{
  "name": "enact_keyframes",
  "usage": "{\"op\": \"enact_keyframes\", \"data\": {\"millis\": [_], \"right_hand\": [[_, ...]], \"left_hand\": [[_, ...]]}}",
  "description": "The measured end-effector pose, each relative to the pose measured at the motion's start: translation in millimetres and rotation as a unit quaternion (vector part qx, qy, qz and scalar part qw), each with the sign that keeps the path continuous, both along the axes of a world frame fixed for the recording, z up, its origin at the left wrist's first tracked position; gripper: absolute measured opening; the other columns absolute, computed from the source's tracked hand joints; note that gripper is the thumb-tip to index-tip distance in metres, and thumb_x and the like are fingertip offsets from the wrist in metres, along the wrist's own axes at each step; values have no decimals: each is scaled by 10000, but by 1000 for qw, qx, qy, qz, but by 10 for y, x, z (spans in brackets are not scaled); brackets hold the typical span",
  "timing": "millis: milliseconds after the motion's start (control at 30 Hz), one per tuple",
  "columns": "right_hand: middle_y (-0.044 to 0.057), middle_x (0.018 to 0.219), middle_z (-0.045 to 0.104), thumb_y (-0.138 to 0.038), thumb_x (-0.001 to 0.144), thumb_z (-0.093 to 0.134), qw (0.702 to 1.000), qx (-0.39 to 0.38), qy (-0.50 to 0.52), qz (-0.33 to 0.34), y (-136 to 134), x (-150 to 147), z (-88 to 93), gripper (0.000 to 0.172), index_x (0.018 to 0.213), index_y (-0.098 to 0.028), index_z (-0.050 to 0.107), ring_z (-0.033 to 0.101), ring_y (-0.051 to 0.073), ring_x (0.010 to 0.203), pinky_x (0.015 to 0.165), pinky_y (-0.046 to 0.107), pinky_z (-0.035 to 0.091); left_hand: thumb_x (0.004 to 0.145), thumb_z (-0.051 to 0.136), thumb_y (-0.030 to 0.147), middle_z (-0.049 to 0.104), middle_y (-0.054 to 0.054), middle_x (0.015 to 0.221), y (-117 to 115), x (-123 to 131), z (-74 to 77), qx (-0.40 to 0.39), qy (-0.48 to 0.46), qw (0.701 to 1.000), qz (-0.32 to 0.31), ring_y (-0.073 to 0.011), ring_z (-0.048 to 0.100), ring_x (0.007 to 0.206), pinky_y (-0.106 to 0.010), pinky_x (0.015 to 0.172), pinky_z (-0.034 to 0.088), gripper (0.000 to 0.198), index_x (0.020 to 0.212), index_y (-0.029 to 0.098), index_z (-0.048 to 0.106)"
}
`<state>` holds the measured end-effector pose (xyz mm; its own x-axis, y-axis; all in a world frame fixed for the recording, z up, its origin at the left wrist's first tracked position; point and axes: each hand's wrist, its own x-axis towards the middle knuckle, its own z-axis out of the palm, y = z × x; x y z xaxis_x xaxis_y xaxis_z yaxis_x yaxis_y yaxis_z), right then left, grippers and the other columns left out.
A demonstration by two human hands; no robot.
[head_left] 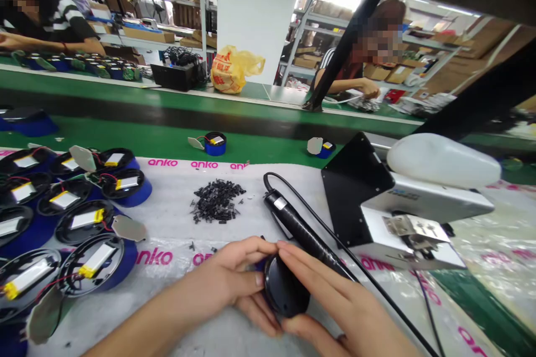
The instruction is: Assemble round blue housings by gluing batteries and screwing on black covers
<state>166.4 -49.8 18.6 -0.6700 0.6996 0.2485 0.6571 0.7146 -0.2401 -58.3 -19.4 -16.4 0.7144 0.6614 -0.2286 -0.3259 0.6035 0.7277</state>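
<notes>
Between both hands is a round black housing point(287, 290), tilted, with a smooth dark face and a trace of blue at its left edge. My left hand point(238, 276) is closed around its left side, thumb against the rim. Along the right side, my right hand point(335, 301) grips it with long fingers over the top edge and the thumb below. The underside is hidden. Just beyond the hands lie a black electric screwdriver point(307, 234) with its cable and a pile of small black plastic parts point(218, 201).
Several open blue housings point(98, 259) with batteries and wired circuit boards crowd the left. A silver-and-black machine point(414, 217) with a white plastic bottle point(444, 159) on top stands right. Two more housings sit on the green bench point(167, 145). Two people work across the bench.
</notes>
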Motion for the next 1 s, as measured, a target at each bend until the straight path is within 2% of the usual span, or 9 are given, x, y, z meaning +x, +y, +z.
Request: {"op": "enact_keyframes", "data": {"millis": [100,200,367,467,600,667,867,933,1000], "right_hand": [[117,1459,539,-330,989,577,999,-13,-37,16,77,-22,58,496,1421,-90,533,559,163,1305,1061,194,422],[93,1455,545,-354,984,584,998,-16,-53,27,112,-15,85,520,1443,-119,515,582,158,1277,1025,177,446],[100,1442,559,-300,994,541,997,16,-69,23,81,-25,77,486,1439,-109,502,606,152,1249,1021,180,456],[104,1371,623,-308,985,532,996,56,-75,4,54,-57,61,455,1399,-119,535,668,168,1167,959,199,518],[100,1345,645,-265,955,560,993,97,-70,6,36,-60,62,441,1374,-125,548,668,188,1172,968,247,533],[94,1343,648,-223,929,585,993,92,-71,6,26,-57,70,452,1369,-125,553,665,181,1180,981,244,528],[86,1338,654,-186,851,663,994,70,-83,-11,-8,-110,109,487,1334,-143,611,678,198,1162,960,244,558],[73,1350,648,-215,845,681,995,53,-86,5,22,-67,175,524,1361,-179,598,683,209,1154,948,250,574],[56,1311,678,-298,907,632,997,52,-60,-1,88,43,267,454,1355,-230,597,705,205,1108,908,249,599]], "left_hand": [[803,749,199,771,-79,840,25,-27,-7,-51,-44,998,6,-206,781,691,-316,676,642,394,1191,178,685],[781,727,134,774,-85,854,26,-39,9,-66,-60,996,4,-203,782,691,-321,700,633,418,1196,177,707],[741,802,147,742,-27,862,-17,-61,56,17,-21,999,-19,-137,742,676,-289,746,597,555,1271,227,659],[717,823,140,718,-6,793,-72,-17,91,57,53,997,-11,-114,705,646,-227,683,560,612,1293,213,629],[750,766,177,658,36,628,-151,145,134,47,124,988,74,-105,635,503,-207,537,533,465,1197,170,639],[763,719,168,641,42,620,-185,221,154,49,137,984,106,-93,604,463,-202,503,524,405,1162,166,648],[781,674,209,697,-4,859,-256,278,141,90,146,973,154,-55,560,413,-173,419,474,292,1063,197,598],[790,667,240,682,9,812,-268,281,121,100,148,972,155,-61,555,404,-173,411,465,236,1005,199,578],[791,663,261,638,36,706,-281,295,114,101,174,968,153,-79,553,397,-182,410,461,241,1009,201,579]]}}
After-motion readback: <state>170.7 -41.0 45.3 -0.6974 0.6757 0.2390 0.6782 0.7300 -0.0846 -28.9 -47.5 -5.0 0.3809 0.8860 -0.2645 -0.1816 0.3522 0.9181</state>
